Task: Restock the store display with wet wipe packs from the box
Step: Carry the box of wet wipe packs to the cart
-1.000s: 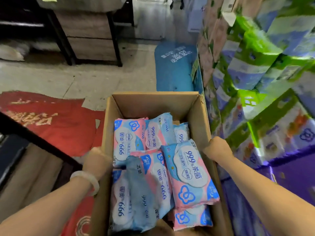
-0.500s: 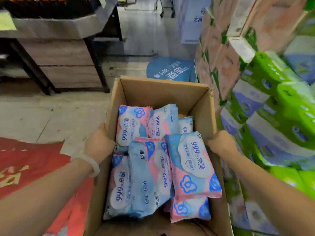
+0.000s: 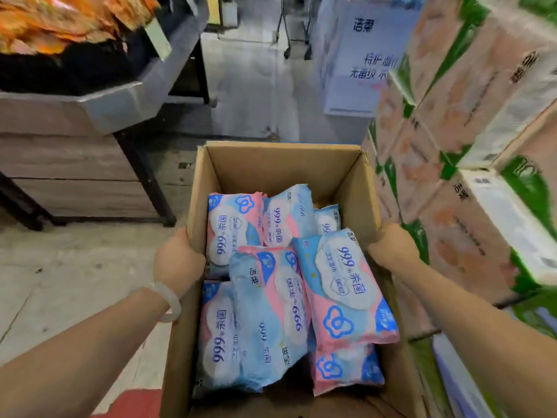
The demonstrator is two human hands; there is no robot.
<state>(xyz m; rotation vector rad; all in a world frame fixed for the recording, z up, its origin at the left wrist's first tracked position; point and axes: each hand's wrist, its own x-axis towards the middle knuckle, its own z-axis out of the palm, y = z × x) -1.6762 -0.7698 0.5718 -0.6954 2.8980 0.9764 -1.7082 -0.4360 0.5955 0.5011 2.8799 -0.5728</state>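
A: What've I got on the head cam rn?

B: Open cardboard box (image 3: 280, 164), center-bottom of frame, held up off the floor (image 3: 60, 282). My left hand (image 3: 177, 260) grips the box's left wall, fingers curled over the rim. My right hand (image 3: 391, 245) clamps the right wall the same way, at right-center.

A: Wipes?

B: Wet wipe packs (image 3: 343, 285), pink & blue, lying loose inside the box, overlapping each other. One pack lies on top at the right side, others under it and toward the far wall. Can't tell the exact count.

A: Anything else on the wrist?

B: Pale bangle (image 3: 168, 303) on the left wrist, lower left.

A: Surroundings?

B: Stacked tissue packs (image 3: 470, 146), green/peach/white, fill the right edge, just beside the box. Display bin (image 3: 99, 107) w/ orange bags at upper left. White sign w/ blue text (image 3: 361, 55) at top center-right. Bit of red mat (image 3: 132, 402) at bottom left.
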